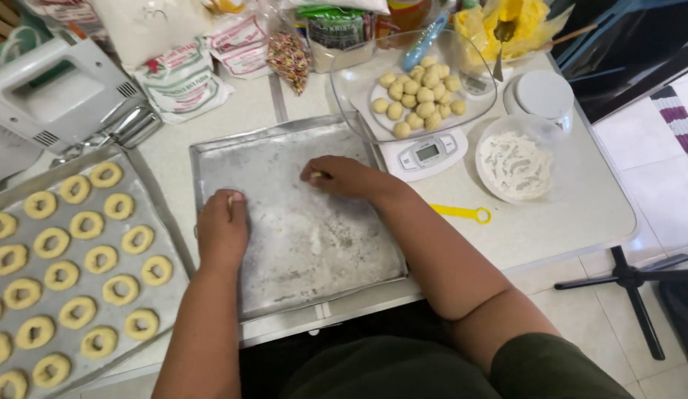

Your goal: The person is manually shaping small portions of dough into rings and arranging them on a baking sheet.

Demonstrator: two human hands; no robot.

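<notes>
Left tray [167, 244] full of rings; both hands, left hand [222, 225] and right hand [340, 176], pinch dough on the floured tray [359, 251] (bowl [359, 81] of balls remains)

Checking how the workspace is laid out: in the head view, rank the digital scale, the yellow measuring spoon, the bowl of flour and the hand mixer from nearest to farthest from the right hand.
From the right hand, on the floured tray:
1. Digital scale, just to its right, under the glass bowl.
2. Yellow measuring spoon, right and nearer the table edge.
3. Bowl of flour, farther right.
4. Hand mixer, far left corner.
</notes>
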